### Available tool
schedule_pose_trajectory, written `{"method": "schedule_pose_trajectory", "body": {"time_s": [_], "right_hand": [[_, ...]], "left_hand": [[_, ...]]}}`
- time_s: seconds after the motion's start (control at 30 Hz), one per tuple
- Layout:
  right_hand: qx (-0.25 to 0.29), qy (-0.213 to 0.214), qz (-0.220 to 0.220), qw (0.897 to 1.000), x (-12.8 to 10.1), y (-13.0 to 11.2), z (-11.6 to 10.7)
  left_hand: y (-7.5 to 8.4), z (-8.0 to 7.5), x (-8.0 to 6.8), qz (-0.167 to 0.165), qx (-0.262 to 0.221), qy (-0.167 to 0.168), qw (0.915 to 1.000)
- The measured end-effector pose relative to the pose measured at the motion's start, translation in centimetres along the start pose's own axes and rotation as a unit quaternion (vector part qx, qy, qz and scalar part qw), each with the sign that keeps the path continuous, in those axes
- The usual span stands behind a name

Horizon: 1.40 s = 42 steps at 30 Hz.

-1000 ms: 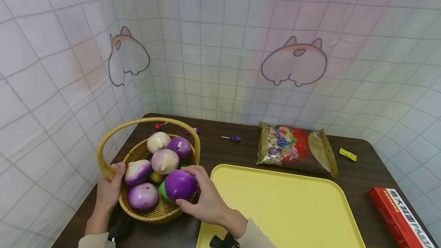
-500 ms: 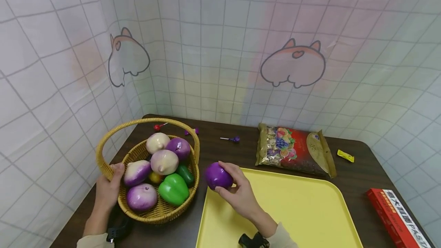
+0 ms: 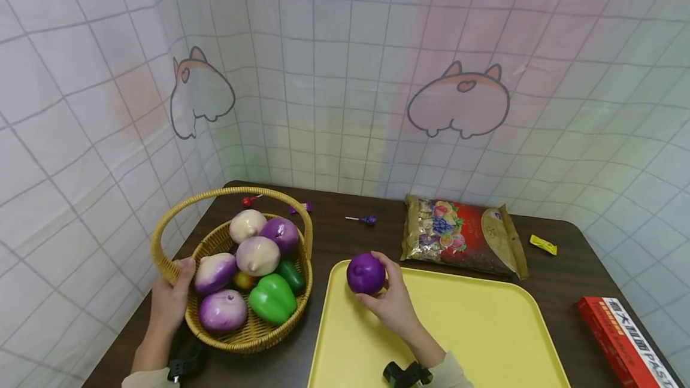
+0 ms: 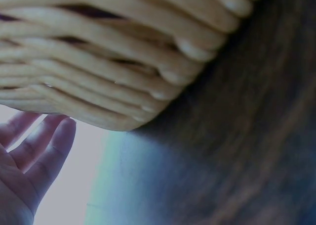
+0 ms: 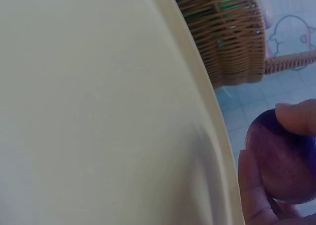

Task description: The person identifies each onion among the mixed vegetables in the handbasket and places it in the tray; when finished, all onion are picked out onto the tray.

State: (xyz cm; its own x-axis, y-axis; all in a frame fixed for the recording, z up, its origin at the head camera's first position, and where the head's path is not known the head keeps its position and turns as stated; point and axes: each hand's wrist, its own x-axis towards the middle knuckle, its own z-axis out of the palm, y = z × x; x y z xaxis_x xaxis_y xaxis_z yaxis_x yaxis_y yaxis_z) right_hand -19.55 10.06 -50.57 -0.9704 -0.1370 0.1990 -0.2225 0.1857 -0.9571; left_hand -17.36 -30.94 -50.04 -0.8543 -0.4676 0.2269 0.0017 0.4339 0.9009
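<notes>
A wicker basket [image 3: 253, 340] with a tall looped handle stands at the left in the head view. In it lie several purple-and-white turnip-like vegetables [image 3: 257, 256], a green bell pepper [image 3: 272, 299] and a dark green piece [image 3: 291, 275]. My left hand [image 3: 169, 301] grips the basket's left side near the handle's foot, thumb at the rim, fingers along the outer wall. A smooth, round, deep-purple vegetable [image 3: 365, 274] is pinched between thumb and fingers of my right hand [image 3: 396, 307]. It overlaps the far left corner of the yellow tray [image 3: 463, 328] in the head view.
A gold-and-red candy bag [image 3: 463, 235] lies behind the tray, with a yellow-wrapped candy [image 3: 543, 245] to its right. Lollipops [image 3: 369, 220] and a purple-wrapped candy [image 3: 300, 208] lie along the back. A red pasta box [image 3: 620, 340] is at the right edge.
My right hand has lifted the purple vegetable out of the basket and moved it right, over the tray's far left corner. The green pepper is now uncovered. My left hand stays at the basket.
</notes>
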Motion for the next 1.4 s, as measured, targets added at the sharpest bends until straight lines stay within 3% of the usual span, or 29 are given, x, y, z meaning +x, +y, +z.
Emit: {"method": "schedule_pose_trajectory", "body": {"time_s": [0.33,0.67,0.87,1.17,1.4], "right_hand": [[-0.098,-0.047,0.018,0.994,-0.2,0.9,0.2],[-0.133,-0.055,0.016,0.989,-0.4,1.4,0.5],[-0.123,-0.035,0.024,0.992,-0.4,1.6,0.9],[-0.081,-0.036,0.000,0.996,-0.6,1.7,1.1],[-0.098,-0.045,-0.004,0.994,-0.7,1.8,1.2]], "left_hand": [[0.1,-0.1,0.1,-0.004,0.003,-0.007,1.0000],[0.2,-0.1,0.0,0.006,0.007,-0.005,0.9999],[0.1,-0.2,-0.1,0.007,0.004,-0.013,0.9999],[0.2,-0.2,-0.1,0.006,0.004,-0.006,1.0000],[0.3,-0.2,-0.2,0.006,0.001,-0.007,1.0000]]}}
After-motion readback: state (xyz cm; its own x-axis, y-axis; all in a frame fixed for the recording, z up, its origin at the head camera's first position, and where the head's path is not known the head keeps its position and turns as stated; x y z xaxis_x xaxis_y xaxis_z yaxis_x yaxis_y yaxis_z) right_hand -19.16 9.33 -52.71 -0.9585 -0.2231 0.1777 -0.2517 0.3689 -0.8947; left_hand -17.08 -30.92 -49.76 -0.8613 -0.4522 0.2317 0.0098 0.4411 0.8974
